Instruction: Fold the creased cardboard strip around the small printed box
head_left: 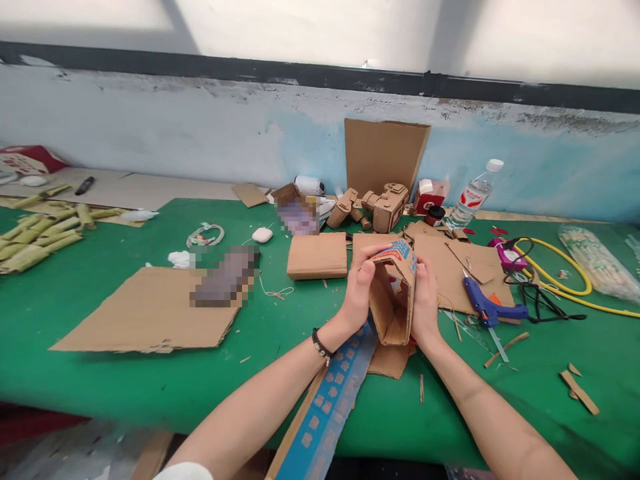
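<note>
A folded cardboard box (393,323), open at the end facing me and printed blue and red on top, is raised over the front of the table. My left hand (357,293) is wrapped round its left side, while my right hand (425,300) presses against the right side. Beneath the left forearm lies a long blue-printed cardboard strip (330,393), reaching past the table edge. Under the box, a small brown cardboard piece (390,360) rests on the green table. To the right sits a blue glue gun (490,303) on a cardboard sheet (440,267).
A flat cardboard box (317,257) and a large cardboard sheet (135,313) lie left. Behind stand cardboard camera models (390,207) and a water bottle (473,197). A yellow hose (575,277), black cord and bag of sticks (597,260) occupy the right; dried stalks (40,233) lie far left.
</note>
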`<control>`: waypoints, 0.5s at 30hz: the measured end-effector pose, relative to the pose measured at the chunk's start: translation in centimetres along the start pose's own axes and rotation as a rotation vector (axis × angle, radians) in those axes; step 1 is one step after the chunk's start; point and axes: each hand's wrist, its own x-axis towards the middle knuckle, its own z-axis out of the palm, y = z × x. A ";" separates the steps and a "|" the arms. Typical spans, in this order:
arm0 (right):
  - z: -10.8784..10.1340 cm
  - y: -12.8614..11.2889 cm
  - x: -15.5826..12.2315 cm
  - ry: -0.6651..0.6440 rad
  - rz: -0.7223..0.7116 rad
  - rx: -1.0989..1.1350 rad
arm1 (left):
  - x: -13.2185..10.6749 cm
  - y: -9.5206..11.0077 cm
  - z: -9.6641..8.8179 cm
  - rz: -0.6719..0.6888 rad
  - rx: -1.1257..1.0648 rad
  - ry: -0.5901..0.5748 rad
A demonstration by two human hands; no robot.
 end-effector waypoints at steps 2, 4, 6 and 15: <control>0.1 -0.4 0.0 -0.008 -0.001 -0.015 | 0.1 -0.1 -0.2 0.003 -0.018 -0.007; 0.1 -0.6 0.1 -0.031 0.005 -0.039 | 0.2 -0.2 -0.3 -0.009 -0.024 -0.002; 0.1 -0.6 0.1 -0.064 0.011 -0.060 | 0.3 -0.4 -0.5 -0.014 -0.008 0.020; -0.3 -0.1 1.0 -0.138 0.033 0.010 | 0.6 -0.5 -0.6 -0.008 0.045 0.055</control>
